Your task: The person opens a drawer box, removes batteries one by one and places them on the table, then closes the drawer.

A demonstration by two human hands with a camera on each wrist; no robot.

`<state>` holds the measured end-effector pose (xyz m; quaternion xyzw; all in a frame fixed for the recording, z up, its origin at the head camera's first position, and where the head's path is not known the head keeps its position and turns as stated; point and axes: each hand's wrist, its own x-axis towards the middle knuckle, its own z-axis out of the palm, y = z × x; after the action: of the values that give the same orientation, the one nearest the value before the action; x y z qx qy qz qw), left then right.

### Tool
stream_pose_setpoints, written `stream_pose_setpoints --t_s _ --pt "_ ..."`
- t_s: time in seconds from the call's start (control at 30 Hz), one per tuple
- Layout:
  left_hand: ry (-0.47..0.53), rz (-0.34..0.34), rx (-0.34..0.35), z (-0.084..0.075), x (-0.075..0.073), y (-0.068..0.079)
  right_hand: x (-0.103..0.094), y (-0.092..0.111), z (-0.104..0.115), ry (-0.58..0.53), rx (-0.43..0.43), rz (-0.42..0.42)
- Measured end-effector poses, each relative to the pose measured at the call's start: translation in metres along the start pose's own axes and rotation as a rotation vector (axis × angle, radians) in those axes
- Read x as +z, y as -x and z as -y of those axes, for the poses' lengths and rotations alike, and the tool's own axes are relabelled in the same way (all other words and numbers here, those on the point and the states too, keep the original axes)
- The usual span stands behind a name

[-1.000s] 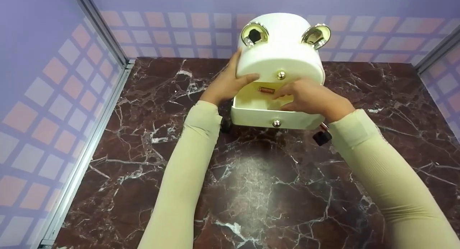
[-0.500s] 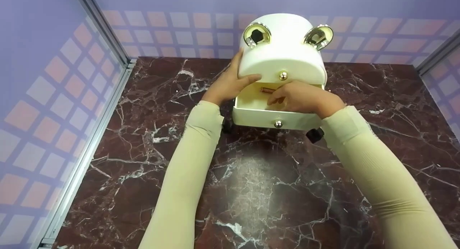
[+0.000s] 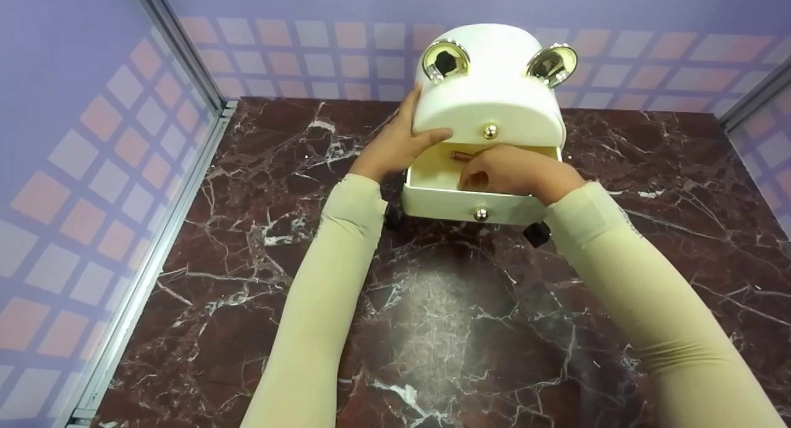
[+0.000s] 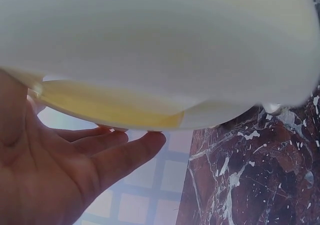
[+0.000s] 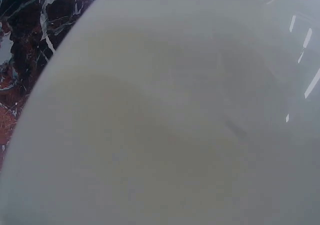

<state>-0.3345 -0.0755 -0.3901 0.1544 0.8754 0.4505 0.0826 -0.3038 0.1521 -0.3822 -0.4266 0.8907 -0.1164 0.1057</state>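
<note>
A white, round-topped storage box [image 3: 488, 100] stands at the back of the table, with its lower drawer [image 3: 442, 201] pulled out. My left hand [image 3: 395, 144] holds the box's left side, thumb over the front and fingers along the side. The left wrist view shows the fingers [image 4: 135, 155] touching its curved wall. Inside the drawer is my right hand [image 3: 507, 168], its fingers bent downward and their tips partly hidden. A small reddish-brown stick-like item [image 3: 458, 155] lies in the drawer just behind that hand, partly covered by it. Whether the right fingers hold something is hidden.
Two shiny gold ear-shaped rings [image 3: 446, 60] stand on the box's top. Gold ball knobs [image 3: 490, 131] are on both drawer fronts. A dark red marbled table [image 3: 296, 243] spreads around the box. Tiled purple walls [image 3: 358, 51] rise behind and at the sides.
My right hand has moved left and deeper into the drawer, its fingers curling and covering more of the reddish-brown item. My left hand stays on the box; the view has shifted slightly.
</note>
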Motion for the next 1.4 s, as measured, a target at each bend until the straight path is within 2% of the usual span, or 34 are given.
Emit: stream_pose_setpoints --t_s 0.37,0.7,0.9,1.1,1.27,1.4 --pt "-0.002 -0.002 -0.002 0.000 0.000 0.001 -0.001 -0.001 0.003 0.009 0.096 0.065" --pt "0.002 -0.001 -0.020 0.001 -0.002 0.002 -0.005 -0.004 0.008 0.014 0.089 0.106" --pt "-0.003 -0.010 -0.024 0.003 -0.002 0.003 -0.009 -0.014 0.013 -0.034 0.035 0.170" --pt "0.014 -0.016 -0.008 0.003 0.001 0.003 -0.011 -0.027 0.019 -0.093 -0.026 0.274" --pt "0.005 -0.020 -0.014 0.001 0.002 0.002 -0.013 -0.033 0.022 -0.145 -0.009 0.372" --pt "-0.003 -0.015 -0.027 -0.001 0.002 0.002 -0.015 -0.034 0.021 -0.168 0.023 0.413"
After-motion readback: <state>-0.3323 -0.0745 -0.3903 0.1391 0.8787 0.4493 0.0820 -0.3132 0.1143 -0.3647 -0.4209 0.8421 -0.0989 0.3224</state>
